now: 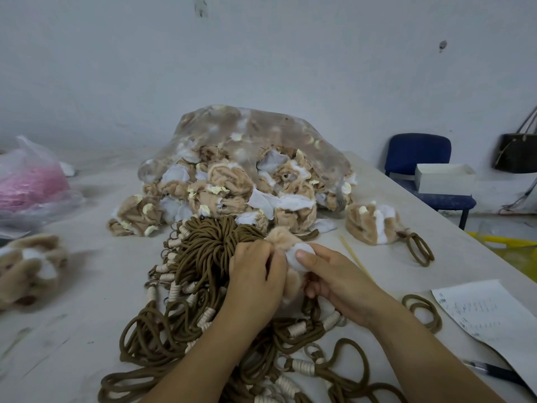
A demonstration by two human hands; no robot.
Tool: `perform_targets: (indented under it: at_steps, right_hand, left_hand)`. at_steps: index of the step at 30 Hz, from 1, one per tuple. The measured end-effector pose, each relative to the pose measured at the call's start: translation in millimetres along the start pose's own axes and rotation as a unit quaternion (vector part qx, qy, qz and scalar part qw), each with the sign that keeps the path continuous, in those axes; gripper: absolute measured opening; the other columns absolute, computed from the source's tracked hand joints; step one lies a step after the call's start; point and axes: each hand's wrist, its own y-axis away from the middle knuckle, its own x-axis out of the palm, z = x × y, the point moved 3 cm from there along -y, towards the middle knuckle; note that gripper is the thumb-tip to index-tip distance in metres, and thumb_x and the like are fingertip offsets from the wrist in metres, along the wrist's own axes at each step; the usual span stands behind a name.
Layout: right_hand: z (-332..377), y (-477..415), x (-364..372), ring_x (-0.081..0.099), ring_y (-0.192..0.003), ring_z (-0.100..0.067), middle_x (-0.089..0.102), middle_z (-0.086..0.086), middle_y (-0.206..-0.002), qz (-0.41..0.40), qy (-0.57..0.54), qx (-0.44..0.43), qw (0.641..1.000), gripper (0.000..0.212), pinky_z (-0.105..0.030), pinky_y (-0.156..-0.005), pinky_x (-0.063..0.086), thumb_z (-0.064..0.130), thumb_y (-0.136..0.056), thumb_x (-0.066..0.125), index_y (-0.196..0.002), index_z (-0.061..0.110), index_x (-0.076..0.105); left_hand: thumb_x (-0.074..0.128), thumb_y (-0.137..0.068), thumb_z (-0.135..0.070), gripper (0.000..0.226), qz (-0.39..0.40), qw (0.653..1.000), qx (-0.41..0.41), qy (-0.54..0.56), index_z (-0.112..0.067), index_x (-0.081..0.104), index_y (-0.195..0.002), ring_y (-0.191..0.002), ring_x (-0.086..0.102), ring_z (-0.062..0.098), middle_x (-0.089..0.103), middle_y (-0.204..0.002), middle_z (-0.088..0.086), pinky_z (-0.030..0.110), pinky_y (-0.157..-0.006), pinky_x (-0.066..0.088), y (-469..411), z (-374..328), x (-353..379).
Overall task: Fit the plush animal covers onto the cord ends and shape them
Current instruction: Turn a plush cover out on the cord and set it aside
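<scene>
Fingers point(303, 255) of both hands clamped on tan-and-white plush animal cover point(292, 257) | finished tan plush piece with brown cord loop point(374, 225) at 2 o'clock | heap of brown cords point(203, 263) still bare | task judged early

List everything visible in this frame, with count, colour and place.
plush cover in hand: one, tan and white, centre
brown cords: tangled pile, cream wrappings, centre front
clear bag of covers: one, tan and white contents, behind cords
finished plush: one, tan, right of bag
stick: one, pale, beside right hand
pink bag: one, far left
paper: one, white, right edge
pen: one, dark, lower right
chair: one, blue, right rear
hands: left, right, both holding the cover
</scene>
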Motion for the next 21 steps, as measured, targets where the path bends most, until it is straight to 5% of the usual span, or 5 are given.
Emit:
perform_targets:
  at_steps: [7,13,17,19,21]
  right_hand:
    - [-3,-5,-5,0.06,-0.056,-0.012,0.068,0.001,-0.072,-0.129,0.218,-0.014,0.967,0.022,-0.03,-0.054,0.05,0.051,-0.083,0.058,-0.093,0.032,0.059]
    - [-4,-8,-8,0.057,-0.081,-0.004,0.061,0.011,-0.09,-0.211,0.325,-0.017,0.922,0.017,-0.026,-0.067,0.048,0.039,-0.092,0.051,-0.103,0.026,0.052]
    - [-2,-7,-6,0.061,-0.082,-0.008,0.063,0.01,-0.089,-0.21,0.273,0.016,0.939,0.01,-0.033,-0.069,0.053,0.043,-0.089,0.051,-0.092,0.034,0.055]
    - [-2,-6,-3,0.064,-0.074,-0.007,0.068,0.008,-0.086,-0.157,0.134,0.052,0.977,0.016,-0.026,-0.055,0.048,0.046,-0.091,0.049,-0.095,0.035,0.061]
    - [-1,-5,3,0.063,-0.068,-0.012,0.07,-0.006,-0.089,-0.057,-0.039,0.057,0.996,0.038,-0.024,-0.049,0.04,0.045,-0.097,0.042,-0.11,0.017,0.065]
  left_hand:
    - [0.045,-0.1,-0.02,0.028,0.032,0.993,0.068,-0.094,-0.018,0.04,-0.073,-0.091,0.036,0.013,0.039,-0.078,-0.011,0.038,-0.087,0.037,0,-5,4]
    - [0.039,-0.094,-0.024,0.023,0.062,0.972,0.149,-0.172,-0.012,0.051,-0.078,-0.087,0.042,0.018,0.049,-0.08,-0.001,0.035,-0.083,0.034,3,-14,12]
    - [0.042,-0.097,-0.026,0.025,0.055,0.989,0.103,-0.087,-0.016,0.047,-0.076,-0.088,0.035,0.009,0.043,-0.079,-0.014,0.027,-0.081,0.028,4,-10,11]
    - [0.041,-0.097,-0.03,0.026,0.035,0.993,0.085,-0.067,-0.021,0.042,-0.072,-0.087,0.033,0.006,0.04,-0.077,-0.018,0.027,-0.08,0.028,4,-8,9]
    - [0.045,-0.099,-0.027,0.032,0.019,0.996,0.066,-0.059,-0.026,0.036,-0.068,-0.086,0.033,0.005,0.04,-0.076,-0.017,0.031,-0.081,0.032,1,-5,6]
